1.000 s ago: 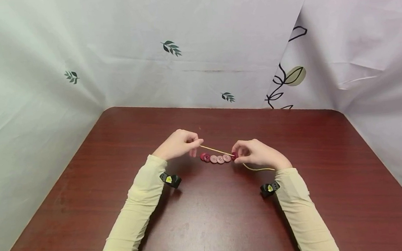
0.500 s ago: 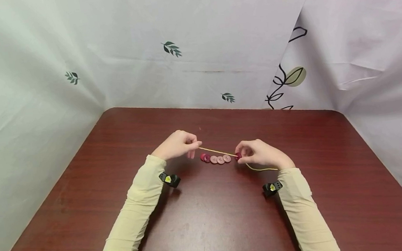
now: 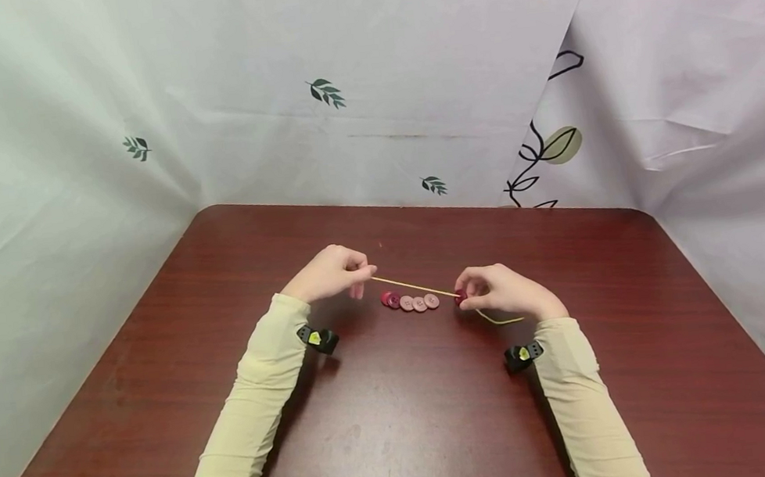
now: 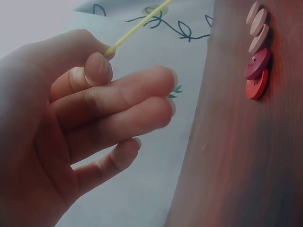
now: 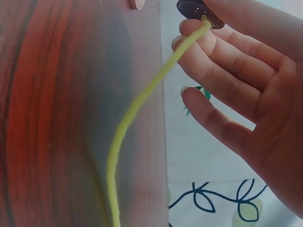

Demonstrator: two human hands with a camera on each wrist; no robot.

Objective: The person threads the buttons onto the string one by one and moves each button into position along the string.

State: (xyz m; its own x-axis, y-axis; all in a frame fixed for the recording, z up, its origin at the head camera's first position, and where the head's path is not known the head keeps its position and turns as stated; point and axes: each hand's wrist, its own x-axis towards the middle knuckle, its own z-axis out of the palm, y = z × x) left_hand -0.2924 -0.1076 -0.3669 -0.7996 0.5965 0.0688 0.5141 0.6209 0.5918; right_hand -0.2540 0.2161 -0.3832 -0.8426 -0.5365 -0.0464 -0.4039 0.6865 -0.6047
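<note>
Head view: the left hand pinches a thin, yellow cord at thumb and forefinger. The right hand grips a round, dark red, plastic-looking button by its rim, just right of a row of round pink and red buttons on the reddish-brown wooden table. A short tail of cord lies near the right wrist.

Step in hand, as judged: drawing cord through the button. The next move appears to call for a leftward pull with the button held steady.

Right wrist view shows holes and the cord meeting the button's face, detail too small in the head view. Left wrist view shows the remaining fingers loosely extended, largely hidden from above.
</note>
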